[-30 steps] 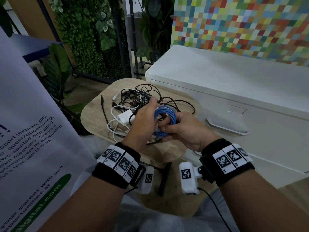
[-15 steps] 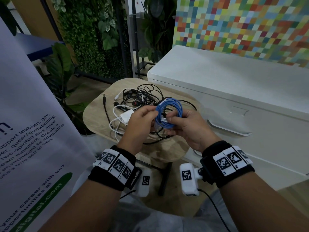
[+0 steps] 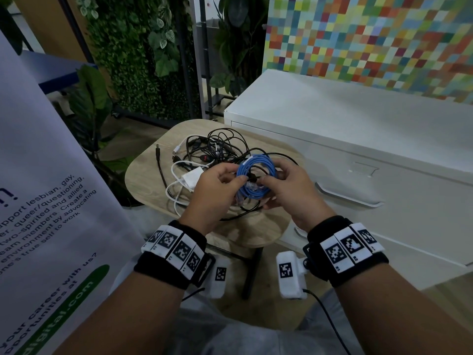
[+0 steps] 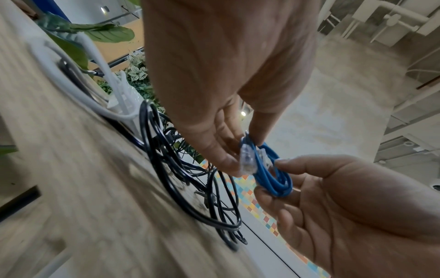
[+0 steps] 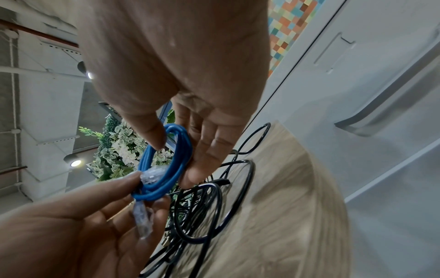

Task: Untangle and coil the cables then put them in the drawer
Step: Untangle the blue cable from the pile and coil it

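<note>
I have the blue cable coil (image 3: pixel 256 176) pinched in both my left hand (image 3: pixel 217 190) and right hand (image 3: pixel 289 190). It hangs above the black cable tangle (image 3: pixel 217 147), seemingly clear of it.

Multicolour pixel wall (image 3: pixel 371 39), leafy green wall (image 3: pixel 133 55), white cabinet (image 3: pixel 358 129).

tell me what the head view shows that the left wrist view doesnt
Only the head view shows the white charger, the closed drawer's handle and both wristbands. Only the left wrist view shows the clear plug at the left hand's fingertips. Both show the blue cable coil held by both hands, right hand included, above the tangled black cables.
</note>
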